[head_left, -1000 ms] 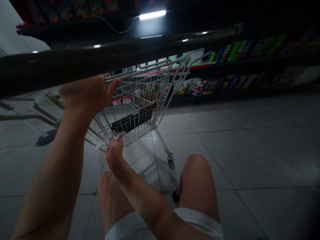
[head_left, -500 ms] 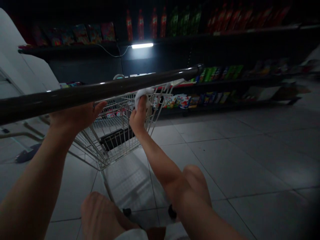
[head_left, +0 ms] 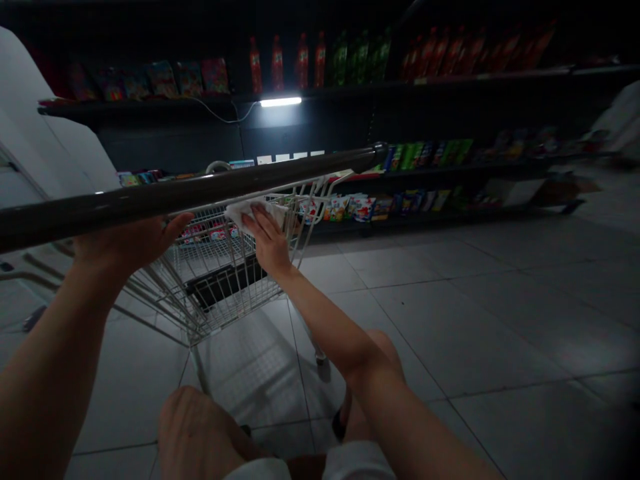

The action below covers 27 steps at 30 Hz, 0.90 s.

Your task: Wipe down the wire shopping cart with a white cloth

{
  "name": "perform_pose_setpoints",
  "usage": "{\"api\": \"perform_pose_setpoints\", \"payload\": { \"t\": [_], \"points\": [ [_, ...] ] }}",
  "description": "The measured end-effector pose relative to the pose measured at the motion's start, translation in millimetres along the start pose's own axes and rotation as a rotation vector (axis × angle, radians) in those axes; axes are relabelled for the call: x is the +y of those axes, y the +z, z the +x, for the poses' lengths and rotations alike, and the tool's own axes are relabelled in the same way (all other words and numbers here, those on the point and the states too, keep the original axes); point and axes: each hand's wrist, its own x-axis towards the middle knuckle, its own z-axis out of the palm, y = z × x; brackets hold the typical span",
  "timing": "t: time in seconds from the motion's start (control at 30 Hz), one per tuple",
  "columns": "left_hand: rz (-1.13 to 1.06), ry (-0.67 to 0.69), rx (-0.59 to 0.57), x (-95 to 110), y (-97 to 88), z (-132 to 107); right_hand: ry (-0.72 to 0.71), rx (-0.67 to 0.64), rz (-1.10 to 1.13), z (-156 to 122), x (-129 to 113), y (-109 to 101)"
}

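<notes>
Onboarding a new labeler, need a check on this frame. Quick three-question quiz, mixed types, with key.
1. True or false: the right hand lies flat on a white cloth against the wire cart.
2. What does the left hand hold? A) a phone B) the dark handle bar C) a snack packet
3. Fill in: on the top shelf, above the lit lamp, stand red and green ____.
Key: 1 true; 2 B; 3 bottles.

Dim aisle – one tube lamp (head_left: pixel 281 102) glows, edges dark and blurred
</notes>
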Motion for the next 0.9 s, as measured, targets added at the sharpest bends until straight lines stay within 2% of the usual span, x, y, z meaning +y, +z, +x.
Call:
{"api": "perform_pose_setpoints", "payload": {
  "t": [0.07,0.1,0.17,0.23,0.37,0.4,0.47,0.57,0.67,0.73,0.83,0.9],
  "points": [
    [-0.004,-0.019,-0.016,-1,-1.0,-1,-0.075,0.010,0.066,-2,-7,-14],
    [-0.003,-0.030,-0.026,-1,-1.3,-2,-0.079,0.066,0.073,0,-6,-24],
    [0.018,-0.048,-0.031,-3,-1.3,-3,-0.017,0.234,0.014,11,0,-44],
    [0.058,-0.055,-0.020,-6,0.1,-5,0.057,0.294,-0.105,28,9,-57],
    [0.160,-0.053,-0.024,-14,5.3,-6,-0.010,-0.012,-0.270,65,34,-71],
    [0.177,-0.046,-0.029,-16,6.3,-6,-0.015,-0.051,-0.293,72,40,-75],
    [0.199,-0.032,-0.033,-17,6.8,-6,0.019,-0.057,-0.329,78,48,-80],
    [0.224,-0.024,-0.022,-16,4.9,-5,0.050,-0.024,-0.331,77,46,-79],
    [0.244,-0.040,-0.048,-15,4.2,-4,0.065,0.063,-0.200,68,39,-67],
    [0.246,-0.053,-0.069,-17,5.2,-4,0.137,0.202,-0.021,62,39,-62],
    [0.218,-0.078,-0.068,-18,5.6,-5,0.247,0.375,0.324,60,43,-69],
    [0.168,-0.094,-0.060,-16,3.7,-5,0.242,0.392,0.507,60,37,-78]
  ]
}}
